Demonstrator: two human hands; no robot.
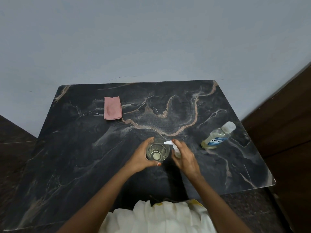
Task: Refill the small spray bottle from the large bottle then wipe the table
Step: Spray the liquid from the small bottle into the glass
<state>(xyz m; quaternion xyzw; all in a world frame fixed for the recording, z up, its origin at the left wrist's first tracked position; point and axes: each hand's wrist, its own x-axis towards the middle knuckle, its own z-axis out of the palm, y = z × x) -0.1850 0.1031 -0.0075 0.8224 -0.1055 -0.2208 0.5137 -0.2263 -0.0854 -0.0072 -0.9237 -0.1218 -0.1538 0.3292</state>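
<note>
I log at frame centre: left hand (pixel 141 156) gripping glass (pixel 157 152); right hand (pixel 184 154) gripping spray bottle (pixel 176 151); large bottle (pixel 217 136) at right; pink cloth (pixel 112 107) upper left.

The dark marble table (pixel 84 157) lies mostly bare: its whole left half and near edge are open. A folded pink cloth (pixel 113 107) sits far left, well apart. At centre a glass (pixel 157 152) and small spray bottle (pixel 176 151) stand just beside each other, both hands around them. The large bottle (pixel 218 135) blocks the right side.
</note>
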